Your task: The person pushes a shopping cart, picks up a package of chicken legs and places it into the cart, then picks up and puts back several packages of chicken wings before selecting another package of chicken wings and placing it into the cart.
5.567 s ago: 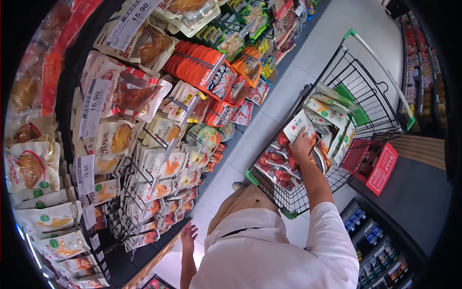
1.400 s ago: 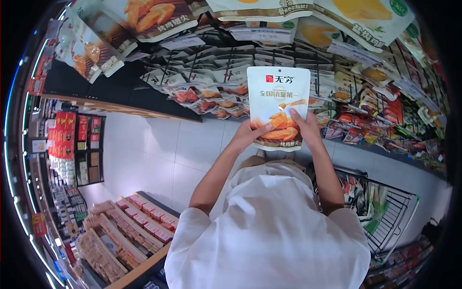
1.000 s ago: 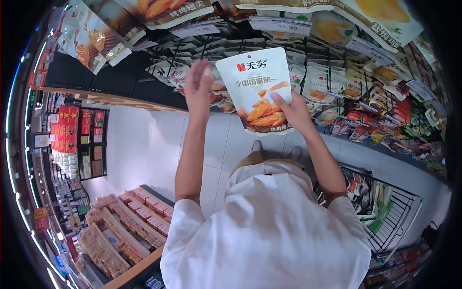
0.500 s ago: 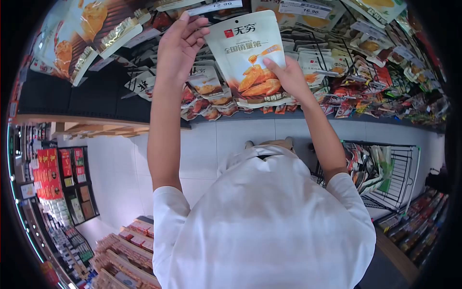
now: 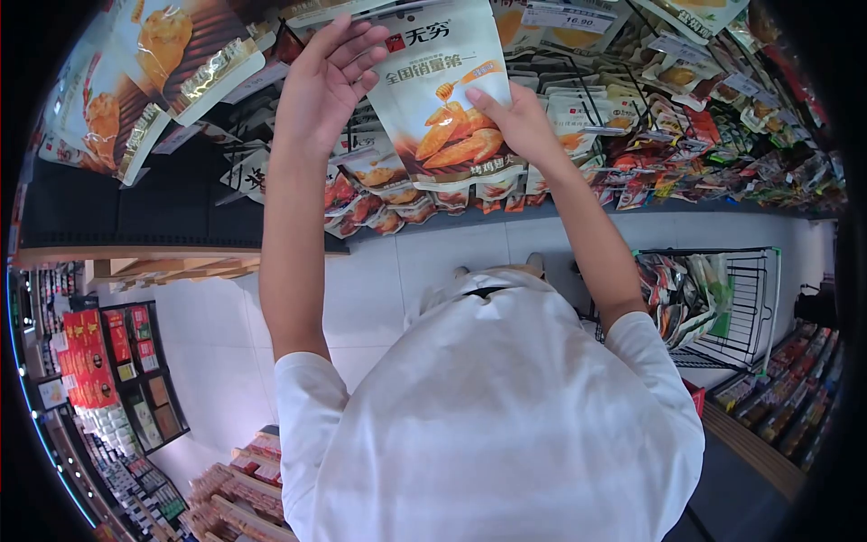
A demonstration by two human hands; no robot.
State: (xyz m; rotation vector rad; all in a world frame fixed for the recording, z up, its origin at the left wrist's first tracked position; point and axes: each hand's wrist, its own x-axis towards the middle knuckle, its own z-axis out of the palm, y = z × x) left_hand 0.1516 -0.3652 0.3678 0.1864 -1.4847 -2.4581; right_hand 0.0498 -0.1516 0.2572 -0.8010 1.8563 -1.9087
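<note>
A white snack pouch printed with roasted chicken wings and honey is held up in front of the shelf. My right hand grips its right edge, thumb across the front and the other fingers hidden behind. Beside the pouch's upper left edge is my left hand, palm showing and fingers loosely bent and apart, with nothing seen in it. Behind the pouch, similar packets hang in rows on the rack.
Price tags line the rack's rails above. Large pouches hang at the upper left. A wire shopping cart stands right, with packaged goods in it. Stacked red boxes are at the far left, and shelved goods lie lower left.
The pouch and my right hand have moved up and left in view, bringing the pouch's top to the frame's edge. My left hand has shifted slightly left, and the whole view has turned a little.
</note>
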